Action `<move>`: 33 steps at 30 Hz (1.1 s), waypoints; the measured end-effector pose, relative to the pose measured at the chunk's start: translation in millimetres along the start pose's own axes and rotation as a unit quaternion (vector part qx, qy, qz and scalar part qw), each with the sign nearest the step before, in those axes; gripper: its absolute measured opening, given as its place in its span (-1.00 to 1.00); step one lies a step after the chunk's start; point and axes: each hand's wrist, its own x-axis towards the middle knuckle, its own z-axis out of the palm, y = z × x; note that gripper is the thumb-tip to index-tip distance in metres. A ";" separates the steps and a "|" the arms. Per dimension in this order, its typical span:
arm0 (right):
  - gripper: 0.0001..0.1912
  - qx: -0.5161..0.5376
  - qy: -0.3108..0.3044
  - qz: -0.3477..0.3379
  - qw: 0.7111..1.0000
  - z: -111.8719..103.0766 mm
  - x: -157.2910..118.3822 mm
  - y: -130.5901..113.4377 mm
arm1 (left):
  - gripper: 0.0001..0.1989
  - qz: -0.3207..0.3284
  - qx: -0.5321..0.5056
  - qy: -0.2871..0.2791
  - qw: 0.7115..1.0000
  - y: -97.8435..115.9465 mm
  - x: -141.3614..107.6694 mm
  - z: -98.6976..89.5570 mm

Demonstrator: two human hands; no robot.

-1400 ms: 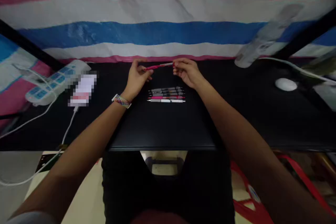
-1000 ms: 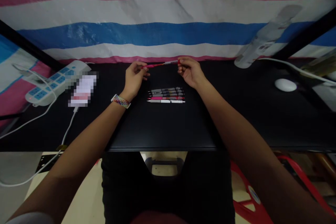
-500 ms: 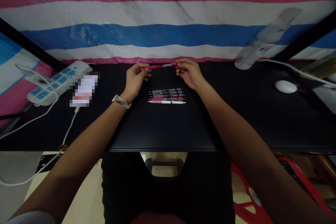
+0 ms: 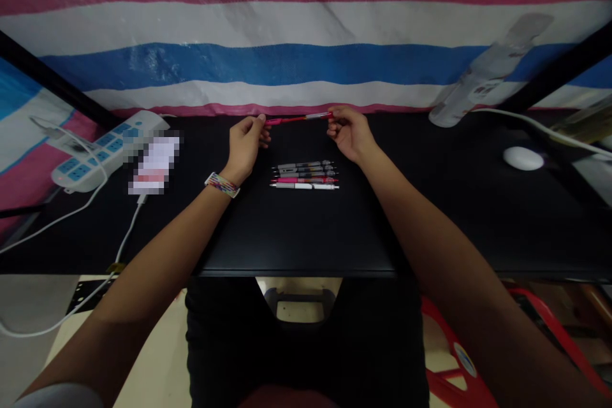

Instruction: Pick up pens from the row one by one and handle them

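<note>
Above the far part of the black desk, a red pen is in two parts joined by a thin red refill [image 4: 294, 118]. My left hand [image 4: 246, 143] pinches the pink front barrel [image 4: 274, 121]. My right hand [image 4: 351, 134] has its fingers closed on the end of the clear rear barrel [image 4: 317, 116]. The refill shows bare between the two parts; whether it still sits inside both is too small to tell. Below my hands lies a row of pens: several grey ones [image 4: 306, 169], a pink-red one [image 4: 303, 180] and a white one [image 4: 306, 186] nearest me.
To the left are a power strip [image 4: 108, 150] with cables and a phone [image 4: 153, 166] on a charging cord. A clear bottle [image 4: 478, 86] and a white mouse [image 4: 523, 158] are on the right. A striped sheet [image 4: 306, 64] hangs behind the desk [image 4: 296, 236].
My hands have moved slightly apart, the right one going a little rightward. A longer stretch of red refill now shows between the pink barrel and the clear barrel. The row of pens is unchanged.
</note>
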 end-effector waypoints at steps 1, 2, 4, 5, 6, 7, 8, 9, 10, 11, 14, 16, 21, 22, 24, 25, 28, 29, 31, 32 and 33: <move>-0.89 -0.002 -0.001 -0.003 1.000 -0.5 0.5 0.5 | -0.55 0.002 0.004 0.002 1.000 -0.2 0.2 -0.3; -0.89 -0.004 -0.002 -0.007 1.000 -1.2 1.1 1.1 | -0.55 0.004 0.008 0.005 1.000 -0.4 0.4 -0.7; -0.87 -0.010 -0.005 -0.015 1.000 -2.5 1.7 1.9 | -0.53 0.009 0.017 0.011 1.000 -1.2 1.1 -1.4; -0.85 -0.014 -0.010 -0.019 1.000 -3.0 1.7 2.1 | -0.51 0.010 0.023 0.014 1.000 -1.7 1.5 -1.7; -0.83 -0.017 -0.017 -0.023 0.999 -3.4 1.4 2.1 | -0.49 0.011 0.029 0.016 0.999 -2.1 1.8 -1.9; -0.82 -0.021 -0.024 -0.025 0.999 -3.5 0.9 1.8 | -0.47 0.012 0.036 0.017 0.999 -2.5 2.1 -2.1; -0.80 -0.026 -0.029 -0.027 0.999 -3.5 0.2 1.3 | -0.46 0.012 0.042 0.016 0.999 -2.9 2.3 -2.2; -0.79 -0.030 -0.032 -0.027 0.999 -3.2 -0.6 0.6 | -0.44 0.014 0.047 0.014 0.999 -3.1 2.3 -2.2; -0.78 -0.034 -0.033 -0.027 0.999 -2.9 -1.5 -0.3 | -0.43 0.016 0.051 0.012 0.998 -3.1 2.3 -2.2; -0.78 -0.036 -0.032 -0.026 0.998 -2.5 -2.4 -1.2 | -0.42 0.020 0.054 0.010 0.998 -3.0 2.1 -2.2; -0.77 -0.041 -0.033 -0.023 0.998 -1.5 -4.5 -3.6 | -0.40 0.029 0.060 0.007 0.998 -1.3 0.9 -2.0; -0.77 -0.043 -0.032 -0.021 0.998 -1.4 -5.0 -4.2 | -0.38 0.032 0.065 0.007 0.997 0.7 0.0 -1.8; -0.84 -0.026 -0.025 -0.011 0.999 -3.9 -2.1 -2.7 | -0.34 0.043 0.086 0.012 0.995 3.5 -1.0 -1.9; -0.85 -0.020 -0.026 -0.010 0.999 -4.4 -1.2 -2.3 | -0.34 0.046 0.088 0.012 0.995 3.2 -0.9 -2.2; -0.86 -0.015 -0.026 -0.009 1.000 -4.9 0.3 -1.5 | -0.34 0.051 0.086 0.013 0.995 2.2 -0.6 -2.8; -0.86 -0.017 -0.024 -0.009 1.000 -4.8 0.9 -1.3 | -0.33 0.052 0.084 0.014 0.995 1.7 -0.4 -3.2; -0.84 -0.030 -0.014 -0.006 0.999 -3.8 1.7 -1.1 | -0.33 0.055 0.087 0.023 0.994 1.0 -0.2 -3.6; -0.84 -0.031 -0.011 -0.005 0.999 -3.6 1.8 -1.1 | -0.32 0.056 0.089 0.026 0.994 1.1 -0.2 -3.7; -0.85 -0.027 -0.010 -0.006 1.000 -3.5 1.9 -1.0 | -0.32 0.057 0.091 0.027 0.994 1.6 -0.2 -3.6; -0.85 -0.023 -0.012 -0.007 1.000 -3.7 2.0 -0.9 | -0.32 0.058 0.091 0.026 0.994 1.8 -0.3 -3.5; -0.85 -0.021 -0.014 -0.008 1.000 -3.9 2.1 -0.8 | -0.31 0.059 0.090 0.025 0.994 2.1 -0.4 -3.4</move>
